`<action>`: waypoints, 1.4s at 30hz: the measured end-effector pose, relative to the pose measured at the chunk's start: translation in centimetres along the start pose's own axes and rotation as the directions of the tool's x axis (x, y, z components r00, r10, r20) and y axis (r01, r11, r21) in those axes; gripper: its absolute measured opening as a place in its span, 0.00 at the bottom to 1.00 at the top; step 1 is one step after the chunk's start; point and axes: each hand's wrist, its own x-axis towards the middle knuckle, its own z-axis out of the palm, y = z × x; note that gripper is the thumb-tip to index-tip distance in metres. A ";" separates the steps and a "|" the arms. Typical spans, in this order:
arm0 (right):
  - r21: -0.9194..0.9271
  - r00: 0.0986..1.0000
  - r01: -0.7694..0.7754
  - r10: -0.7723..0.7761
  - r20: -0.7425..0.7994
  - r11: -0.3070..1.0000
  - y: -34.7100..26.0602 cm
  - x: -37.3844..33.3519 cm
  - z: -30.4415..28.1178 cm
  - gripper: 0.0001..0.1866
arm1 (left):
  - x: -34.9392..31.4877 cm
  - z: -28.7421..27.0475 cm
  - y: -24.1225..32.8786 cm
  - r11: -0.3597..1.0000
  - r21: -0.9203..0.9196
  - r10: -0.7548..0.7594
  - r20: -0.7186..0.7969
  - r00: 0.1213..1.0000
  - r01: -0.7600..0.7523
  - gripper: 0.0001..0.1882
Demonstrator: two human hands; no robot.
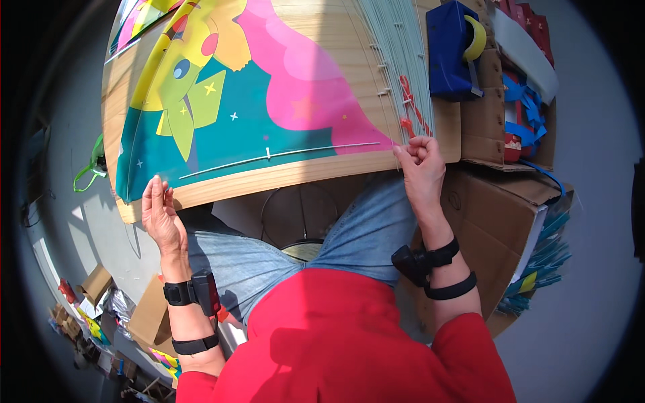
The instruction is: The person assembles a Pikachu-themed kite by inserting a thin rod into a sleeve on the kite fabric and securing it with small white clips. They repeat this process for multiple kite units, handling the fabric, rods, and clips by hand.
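Observation:
A printed kite sheet (295, 107) in teal, pink and yellow, with a cartoon figure, lies on a wooden board (282, 180). A thin pale rod (316, 149) with a small white fitting (267, 153) at its middle rests along the sheet's near edge. My right hand (423, 168) is closed, thumb and fingers pinching at the sheet's pointed pink right corner. Near the teal left corner is my left hand (164, 218), its fingers drawn together in front of the board's edge. Whatever lies between those fingertips cannot be made out.
A bundle of thin pale rods (400, 40) lies at the board's right side, with a red twisted cord (408, 101) on it. Beyond stands a blue tape dispenser (451, 50). Cardboard boxes (490, 221) stand at the right; another box (151, 312) sits lower left.

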 end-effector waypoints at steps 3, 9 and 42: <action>-0.030 0.998 0.053 -0.053 -0.017 0.998 -0.2 0.5 0.7 0.13 | 0.2 -0.1 -0.3 0.999 0.005 -0.041 -0.043 0.998 0.042 0.09; -0.087 0.997 0.075 -0.077 -0.021 0.993 -0.4 0.9 1.2 0.12 | 0.0 0.0 -0.8 0.999 0.016 -0.042 -0.044 0.998 0.043 0.08; -0.133 0.986 0.138 -0.148 -0.071 0.981 0.9 0.8 1.9 0.11 | -0.7 1.4 -1.1 0.982 0.190 0.037 -0.113 0.993 -0.014 0.07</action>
